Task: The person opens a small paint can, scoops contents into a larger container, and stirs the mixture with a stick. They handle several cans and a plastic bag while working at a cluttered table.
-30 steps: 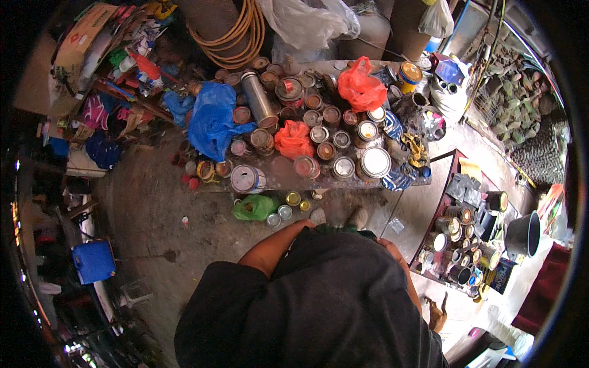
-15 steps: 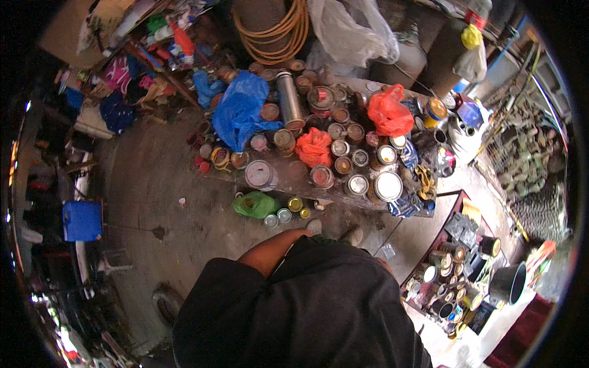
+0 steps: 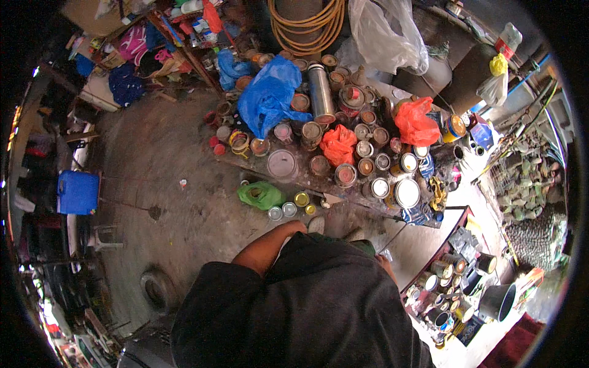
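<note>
Where the left forearm (image 3: 267, 245) bends in against the dark shirt, its fingers are hidden, so their grip cannot be told; the right hand (image 3: 388, 265) barely shows. Nearest lie small tins (image 3: 288, 210) and a green bag (image 3: 261, 195) below the cluttered bench (image 3: 319, 181).

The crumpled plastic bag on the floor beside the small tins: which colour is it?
Green, in the head view.

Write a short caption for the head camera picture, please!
A person in a dark top stands over a low bench crowded with paint tins.
</note>
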Tool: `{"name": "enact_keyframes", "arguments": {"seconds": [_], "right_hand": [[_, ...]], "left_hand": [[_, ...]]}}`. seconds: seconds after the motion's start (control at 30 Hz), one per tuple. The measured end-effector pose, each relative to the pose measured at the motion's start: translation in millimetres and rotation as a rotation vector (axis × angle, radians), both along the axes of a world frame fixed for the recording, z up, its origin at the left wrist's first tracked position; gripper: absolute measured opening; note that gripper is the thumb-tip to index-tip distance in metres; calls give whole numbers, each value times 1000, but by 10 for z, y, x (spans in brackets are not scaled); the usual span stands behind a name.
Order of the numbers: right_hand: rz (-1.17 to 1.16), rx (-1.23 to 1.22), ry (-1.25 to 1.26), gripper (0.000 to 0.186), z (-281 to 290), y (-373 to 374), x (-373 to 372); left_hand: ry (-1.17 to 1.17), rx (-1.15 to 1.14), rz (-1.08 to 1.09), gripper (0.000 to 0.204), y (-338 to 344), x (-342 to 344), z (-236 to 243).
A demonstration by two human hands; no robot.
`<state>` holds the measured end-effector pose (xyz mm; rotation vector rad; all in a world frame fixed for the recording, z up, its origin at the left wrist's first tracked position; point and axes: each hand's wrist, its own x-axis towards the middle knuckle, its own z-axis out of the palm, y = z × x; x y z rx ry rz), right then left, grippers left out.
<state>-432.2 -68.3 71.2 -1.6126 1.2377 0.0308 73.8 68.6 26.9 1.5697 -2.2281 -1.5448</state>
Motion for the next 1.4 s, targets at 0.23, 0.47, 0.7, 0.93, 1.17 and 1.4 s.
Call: {"name": "enact_keyframes", "arguments": {"seconds": [0.23, 0.47, 0.7, 0.93, 1.17, 1.4], "right_hand": [[-488, 21, 101, 48, 677, 543, 688], [-501, 66, 107, 49, 321, 1278, 288], [-388, 235, 179, 46, 115, 2225, -293], [-678, 257, -28, 39, 524, 3052, 103], [-819, 309, -52, 35, 237, 4820, 346], [-701, 523, 39, 38, 146, 5772, 409]], "left_hand": [[-43, 124, -20, 40, 230, 205, -234], [307, 570, 380, 48, 654, 290, -330], [447, 728, 513, 56, 1042, 181, -415], [437, 883, 508, 65, 1346, 13, -303], [230, 973, 432, 80, 1811, -74, 712], [331, 1086, 328, 95, 2160, 164, 1529]]}}
